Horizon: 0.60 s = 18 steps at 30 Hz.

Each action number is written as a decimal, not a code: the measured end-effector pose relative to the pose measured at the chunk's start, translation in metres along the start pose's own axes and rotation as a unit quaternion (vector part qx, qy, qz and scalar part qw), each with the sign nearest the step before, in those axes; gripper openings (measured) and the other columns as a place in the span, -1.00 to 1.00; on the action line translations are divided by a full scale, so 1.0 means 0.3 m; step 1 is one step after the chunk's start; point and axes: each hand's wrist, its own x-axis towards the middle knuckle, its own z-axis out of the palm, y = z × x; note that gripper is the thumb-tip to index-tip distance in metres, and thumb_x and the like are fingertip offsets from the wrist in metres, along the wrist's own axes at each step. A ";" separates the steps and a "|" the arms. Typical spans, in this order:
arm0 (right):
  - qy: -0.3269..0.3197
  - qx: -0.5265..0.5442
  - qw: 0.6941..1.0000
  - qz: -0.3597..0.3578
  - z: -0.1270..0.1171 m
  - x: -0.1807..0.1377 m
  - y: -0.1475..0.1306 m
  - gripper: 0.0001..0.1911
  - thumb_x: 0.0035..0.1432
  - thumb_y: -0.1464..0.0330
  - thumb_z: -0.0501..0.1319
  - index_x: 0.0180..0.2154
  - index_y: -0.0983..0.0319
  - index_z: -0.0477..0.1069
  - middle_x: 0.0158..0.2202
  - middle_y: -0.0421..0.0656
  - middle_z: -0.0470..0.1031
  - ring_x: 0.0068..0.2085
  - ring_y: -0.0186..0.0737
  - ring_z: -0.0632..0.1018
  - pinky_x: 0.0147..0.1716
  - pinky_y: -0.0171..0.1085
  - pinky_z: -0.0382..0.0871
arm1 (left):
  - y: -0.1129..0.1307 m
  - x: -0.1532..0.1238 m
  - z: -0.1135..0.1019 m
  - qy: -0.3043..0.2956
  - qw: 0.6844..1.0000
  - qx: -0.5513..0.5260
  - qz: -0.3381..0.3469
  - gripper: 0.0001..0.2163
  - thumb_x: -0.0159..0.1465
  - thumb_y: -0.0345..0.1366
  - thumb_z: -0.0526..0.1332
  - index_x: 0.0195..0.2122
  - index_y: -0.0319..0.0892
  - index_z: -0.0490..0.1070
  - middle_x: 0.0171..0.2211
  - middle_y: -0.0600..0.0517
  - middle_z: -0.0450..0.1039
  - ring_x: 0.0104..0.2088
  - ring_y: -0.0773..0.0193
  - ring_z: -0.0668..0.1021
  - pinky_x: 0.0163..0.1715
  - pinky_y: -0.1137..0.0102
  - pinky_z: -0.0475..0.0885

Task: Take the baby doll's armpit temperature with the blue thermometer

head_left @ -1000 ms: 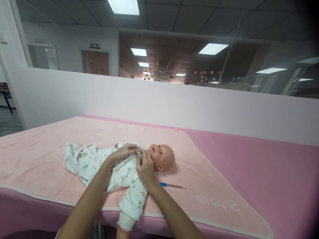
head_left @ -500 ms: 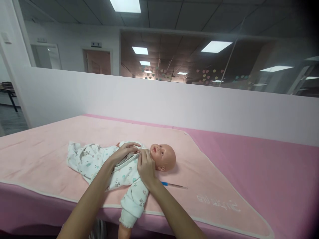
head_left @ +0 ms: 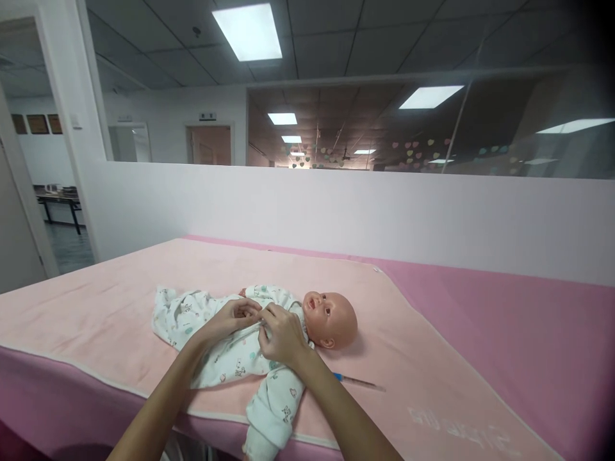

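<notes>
A bald baby doll (head_left: 331, 317) lies on its back with its head to the right, dressed in a white baby onesie (head_left: 240, 358) with small printed animals. At its chest my left hand (head_left: 233, 319) is closed, fingers curled on the front edge of the onesie. Just to the right, near the doll's neck, my right hand (head_left: 282, 334) pinches the same cloth. The fingertips of both hands almost meet, and what lies between them is too small to make out. One sleeved arm of the doll hangs over the near edge.
A thin stick with a blue end (head_left: 359, 382) lies beside my right forearm. Under the doll is a pale pink blanket (head_left: 432, 371) on a darker pink padded surface (head_left: 519, 307). A white half wall (head_left: 336, 208) with glass above stands behind.
The view has tilted up and turned slightly left. The onesie's front edges are closer together at the chest, and my left hand's fingers are more curled. Both hands stay on the cloth.
</notes>
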 end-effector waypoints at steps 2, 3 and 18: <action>0.011 -0.003 1.000 0.008 0.000 -0.006 -0.004 -0.84 0.01 0.45 0.06 -0.32 0.22 0.35 -0.35 -0.16 0.38 -0.35 -0.29 0.40 -0.48 -0.38 0.17 | -0.001 0.000 0.011 0.004 1.000 0.018 0.008 -0.71 0.10 -0.19 0.24 -0.20 -0.24 0.40 -0.40 -0.01 0.43 -0.32 0.28 0.44 -0.31 0.44 0.32; 0.019 -0.008 1.000 0.013 0.001 -0.007 -0.006 -0.86 0.04 0.45 0.05 -0.33 0.23 0.35 -0.36 -0.16 0.38 -0.34 -0.29 0.40 -0.48 -0.37 0.17 | -0.001 -0.001 0.014 0.007 1.000 0.021 0.010 -0.72 0.10 -0.20 0.24 -0.20 -0.25 0.40 -0.42 0.00 0.42 -0.34 0.29 0.43 -0.33 0.45 0.32; 0.082 0.036 0.995 0.054 0.032 -0.003 0.001 -0.90 0.07 0.44 0.07 -0.43 0.23 0.34 -0.49 -0.23 0.46 -0.43 -0.34 0.43 -0.46 -0.36 0.12 | 0.001 -0.003 0.014 0.028 0.992 -0.116 -0.043 -0.80 0.04 -0.30 0.28 -0.30 -0.21 0.37 -0.44 0.07 0.43 -0.38 0.36 0.44 -0.36 0.51 0.25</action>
